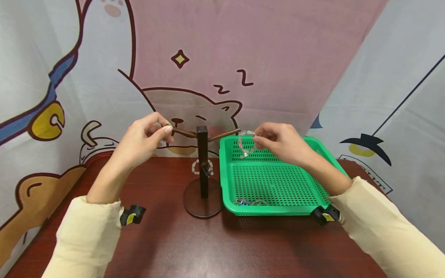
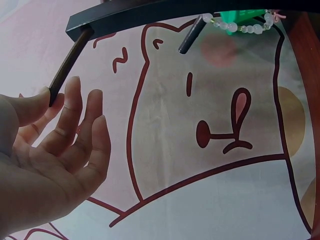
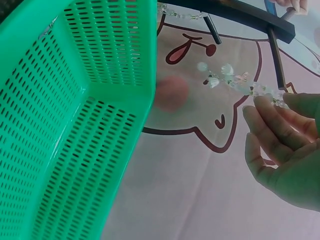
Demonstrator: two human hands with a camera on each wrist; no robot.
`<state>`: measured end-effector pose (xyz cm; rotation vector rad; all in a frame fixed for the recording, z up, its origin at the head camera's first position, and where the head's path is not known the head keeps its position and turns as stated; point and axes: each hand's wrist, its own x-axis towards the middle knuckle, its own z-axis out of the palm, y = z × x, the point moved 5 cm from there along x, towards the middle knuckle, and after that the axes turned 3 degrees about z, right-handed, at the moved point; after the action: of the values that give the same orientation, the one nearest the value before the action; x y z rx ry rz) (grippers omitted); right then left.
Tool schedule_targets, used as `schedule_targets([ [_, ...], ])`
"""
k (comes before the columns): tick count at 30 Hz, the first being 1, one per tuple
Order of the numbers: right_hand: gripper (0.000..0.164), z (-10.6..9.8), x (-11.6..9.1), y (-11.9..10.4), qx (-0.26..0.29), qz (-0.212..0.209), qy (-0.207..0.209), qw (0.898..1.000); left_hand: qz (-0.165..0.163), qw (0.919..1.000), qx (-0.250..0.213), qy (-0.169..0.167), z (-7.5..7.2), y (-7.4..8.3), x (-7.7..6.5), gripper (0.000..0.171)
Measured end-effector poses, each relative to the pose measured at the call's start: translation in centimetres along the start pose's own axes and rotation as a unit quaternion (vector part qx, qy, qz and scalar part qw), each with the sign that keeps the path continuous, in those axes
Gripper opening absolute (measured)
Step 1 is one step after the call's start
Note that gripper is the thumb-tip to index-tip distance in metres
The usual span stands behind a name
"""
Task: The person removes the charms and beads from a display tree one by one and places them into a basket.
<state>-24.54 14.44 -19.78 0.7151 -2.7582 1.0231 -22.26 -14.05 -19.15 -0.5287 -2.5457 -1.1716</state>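
A dark wooden jewelry stand (image 1: 202, 154) rises from a round base, with thin pegs reaching out to both sides near its top. My left hand (image 1: 144, 137) pinches the tip of the left peg (image 2: 70, 67) between thumb and index finger, the other fingers loosely bent. From my right hand (image 1: 278, 141) hangs a clear beaded bracelet (image 1: 245, 148), pinched at its right side. In the right wrist view this bracelet (image 3: 240, 85) shows pale, petal-like beads, close by the right peg's tip (image 3: 281, 82). Another pale beaded bracelet (image 1: 195, 167) hangs on a lower peg.
A green plastic basket (image 1: 227, 193) stands right of the stand, beneath my right forearm. Several pieces of jewelry (image 1: 243, 201) lie in its near left corner. The reddish-brown table (image 1: 194, 247) meets a cartoon-printed cloth (image 1: 278, 50) behind.
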Motion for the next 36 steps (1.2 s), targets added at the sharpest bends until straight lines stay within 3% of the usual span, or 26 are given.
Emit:
schedule_targets([
  [15,0.006,-0.3,-1.4,0.3,-0.040,-0.025,-0.024,0.999,-0.005,1.0000,-0.002,0.000,0.0,-0.1,0.0,0.017],
  [27,0.009,-0.1,-3.3,1.6,-0.027,-0.016,-0.067,0.997,-0.004,1.0000,-0.004,-0.002,0.1,-0.1,0.1,0.017],
  [36,0.009,0.9,-4.7,2.7,-0.039,-0.036,-0.089,0.995,-0.002,1.0000,-0.005,-0.003,0.1,0.0,0.1,0.017],
])
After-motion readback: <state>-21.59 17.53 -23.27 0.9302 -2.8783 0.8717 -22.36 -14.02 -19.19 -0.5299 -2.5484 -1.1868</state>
